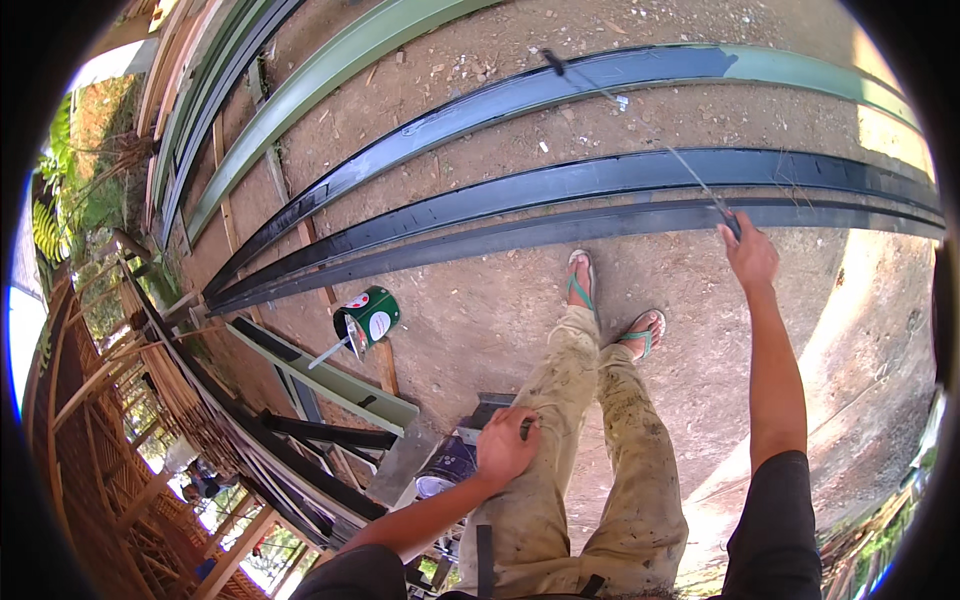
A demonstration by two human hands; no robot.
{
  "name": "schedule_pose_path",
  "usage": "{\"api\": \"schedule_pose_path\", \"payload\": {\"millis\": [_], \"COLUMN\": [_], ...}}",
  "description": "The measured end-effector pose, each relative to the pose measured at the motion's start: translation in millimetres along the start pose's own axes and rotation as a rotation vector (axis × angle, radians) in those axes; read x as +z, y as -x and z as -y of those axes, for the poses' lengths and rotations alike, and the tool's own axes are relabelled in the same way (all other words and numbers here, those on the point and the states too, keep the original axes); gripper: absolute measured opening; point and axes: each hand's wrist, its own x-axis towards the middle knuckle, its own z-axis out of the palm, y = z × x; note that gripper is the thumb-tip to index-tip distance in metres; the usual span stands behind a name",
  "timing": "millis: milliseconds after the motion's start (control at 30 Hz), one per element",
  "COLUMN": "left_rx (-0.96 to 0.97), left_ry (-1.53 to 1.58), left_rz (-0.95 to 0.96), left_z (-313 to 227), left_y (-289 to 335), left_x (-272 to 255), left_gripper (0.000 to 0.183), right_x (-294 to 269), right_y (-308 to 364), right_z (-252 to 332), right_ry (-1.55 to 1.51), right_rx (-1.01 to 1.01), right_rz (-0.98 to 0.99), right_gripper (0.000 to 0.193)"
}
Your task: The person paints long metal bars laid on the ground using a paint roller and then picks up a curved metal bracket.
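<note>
My right hand (750,255) is closed around the dark handle of a long, thin-rodded paint roller (690,168). Its small black roller head (553,62) shows at the far edge of a steel beam (480,105), coated dark grey along most of its length and pale green at the right end. Whether the head touches the beam I cannot tell. My left hand (507,445) is curled beside my left thigh; a small dark patch shows within its fingers, too little to name. Nearer my feet lie two dark grey beams (560,180).
A green paint can (372,315) with a stick in it stands on the dirt floor at left. Behind my left hand is a dark blue bucket (447,465). Pale green beams (300,100) lie further off, and more metal lengths (320,375) crowd the left side.
</note>
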Motion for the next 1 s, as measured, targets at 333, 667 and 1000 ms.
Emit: {"api": "schedule_pose_path", "payload": {"millis": [333, 667, 1000], "left_rx": [-0.017, -0.070, -0.157], "left_ry": [-0.286, -0.033, 0.234], "left_rz": [0.162, 0.180, 0.176], "left_z": [112.4, 182.1, 247.5], "left_y": [-7.4, -49.1, -65.8], "left_x": [40.9, -48.5, -99.0], "left_gripper": [0.034, 0.026, 0.027], "right_x": [-44.5, 42.0, 18.1], "right_y": [-29.4, 1.3, 27.7], "right_z": [23.8, 440.8, 459.6], "right_ry": [0.137, -0.017, 0.237], "right_rx": [-0.168, -0.324, -0.237], "right_rz": [-0.068, 0.163, 0.106], "right_gripper": [0.048, 0.042, 0.043]}}
